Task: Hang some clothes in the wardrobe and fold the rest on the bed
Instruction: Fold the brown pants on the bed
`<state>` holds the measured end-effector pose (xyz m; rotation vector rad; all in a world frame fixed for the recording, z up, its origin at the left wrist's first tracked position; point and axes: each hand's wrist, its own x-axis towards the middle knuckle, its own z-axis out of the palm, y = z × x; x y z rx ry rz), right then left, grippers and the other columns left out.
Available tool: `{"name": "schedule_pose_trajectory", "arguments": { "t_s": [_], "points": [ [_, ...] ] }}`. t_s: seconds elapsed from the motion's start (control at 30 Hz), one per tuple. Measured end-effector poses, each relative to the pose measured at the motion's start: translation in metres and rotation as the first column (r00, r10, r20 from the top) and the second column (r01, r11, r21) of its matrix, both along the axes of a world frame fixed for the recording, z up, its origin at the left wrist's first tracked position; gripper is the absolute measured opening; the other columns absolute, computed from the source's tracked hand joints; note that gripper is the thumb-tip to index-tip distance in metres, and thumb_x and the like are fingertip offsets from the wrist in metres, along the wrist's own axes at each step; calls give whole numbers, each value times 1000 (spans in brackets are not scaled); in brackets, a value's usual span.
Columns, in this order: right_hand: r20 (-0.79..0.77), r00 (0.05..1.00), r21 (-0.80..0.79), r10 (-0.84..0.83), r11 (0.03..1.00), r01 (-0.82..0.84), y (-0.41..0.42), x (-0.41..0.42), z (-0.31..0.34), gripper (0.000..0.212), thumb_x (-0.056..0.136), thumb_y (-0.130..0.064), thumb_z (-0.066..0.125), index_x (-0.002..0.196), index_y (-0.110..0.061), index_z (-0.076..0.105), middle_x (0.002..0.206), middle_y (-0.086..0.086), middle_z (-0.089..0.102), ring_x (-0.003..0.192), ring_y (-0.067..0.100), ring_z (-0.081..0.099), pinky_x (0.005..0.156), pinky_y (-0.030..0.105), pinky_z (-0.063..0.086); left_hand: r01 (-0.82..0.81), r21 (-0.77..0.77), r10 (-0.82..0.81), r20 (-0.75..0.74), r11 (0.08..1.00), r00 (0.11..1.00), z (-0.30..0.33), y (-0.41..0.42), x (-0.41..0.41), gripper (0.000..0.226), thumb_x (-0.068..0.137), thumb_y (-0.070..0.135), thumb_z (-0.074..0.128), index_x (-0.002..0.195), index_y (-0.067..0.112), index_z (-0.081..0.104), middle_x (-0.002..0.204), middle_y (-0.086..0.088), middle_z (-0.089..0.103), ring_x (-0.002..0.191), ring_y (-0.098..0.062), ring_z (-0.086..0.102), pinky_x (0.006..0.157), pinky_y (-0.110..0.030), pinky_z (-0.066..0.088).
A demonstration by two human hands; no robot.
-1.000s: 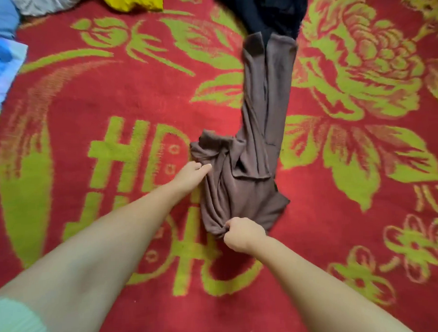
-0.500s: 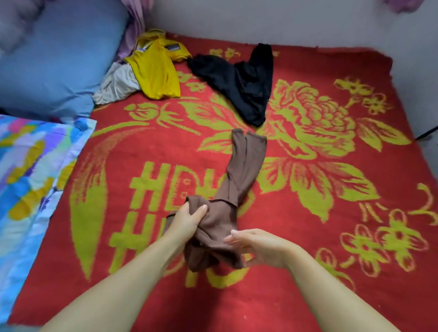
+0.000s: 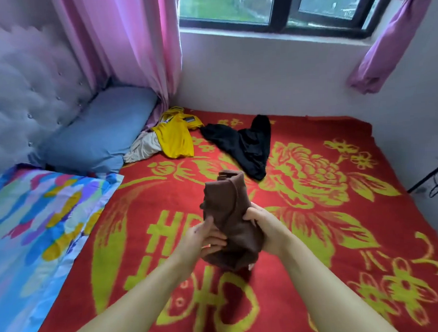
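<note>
Both hands hold the bunched brown garment (image 3: 231, 215) above the bed (image 3: 342, 248): left hand (image 3: 203, 238) grasps its 9 o'clock side, right hand (image 3: 264, 229) its 3 o'clock side.

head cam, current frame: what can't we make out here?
- Head view: right hand fingers, hidden behind the bunched brown knit garment that both hands hold; the left hand shows more.
- Head view: crumpled white cloth, partly covered by the yellow shirt.
- Head view: patterned blue quilt, cut by the left edge.
- Wardrobe: not in frame.
</note>
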<state>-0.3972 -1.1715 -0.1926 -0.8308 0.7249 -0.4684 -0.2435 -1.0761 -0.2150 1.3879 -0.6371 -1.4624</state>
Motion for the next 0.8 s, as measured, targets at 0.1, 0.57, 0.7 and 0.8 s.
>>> {"name": "schedule_pose_trajectory", "arguments": {
  "t_s": [0.1,0.57,0.7,0.8],
  "points": [
    [91,992,-19,90,996,-88,3,-2,22,48,71,2,49,116,-10,61,106,18,64,93,32,64,85,40,53,-68,-157,60,-57,985,997,25,-11,13,46,74,52,60,108,21,62,98,1,72,86,-11,69,71,-29,54],
    [-262,952,-837,-161,529,-141,-8,-17,164,29,94,-13,59,123,-19,59,122,-3,63,114,3,58,102,26,45,300,-477,-138,346,826,928,155,-40,26,30,73,7,51,79,25,73,85,1,69,84,-12,62,74,-22,47],
    [-348,937,-783,34,538,-311,8,-5,183,32,91,-13,65,122,-13,56,104,6,70,90,10,67,74,22,54,325,-526,-100,410,786,906,184,-43,24,24,67,5,49,79,20,64,73,8,61,72,-6,55,63,-19,44],
    [-276,955,-866,-108,459,-198,12,6,187,8,91,-14,64,97,-11,60,76,-2,60,63,5,56,55,18,44,360,-517,-77,489,777,869,194,-43,21,21,68,8,50,87,17,55,68,12,55,64,0,50,57,-14,40]
  ]
}}
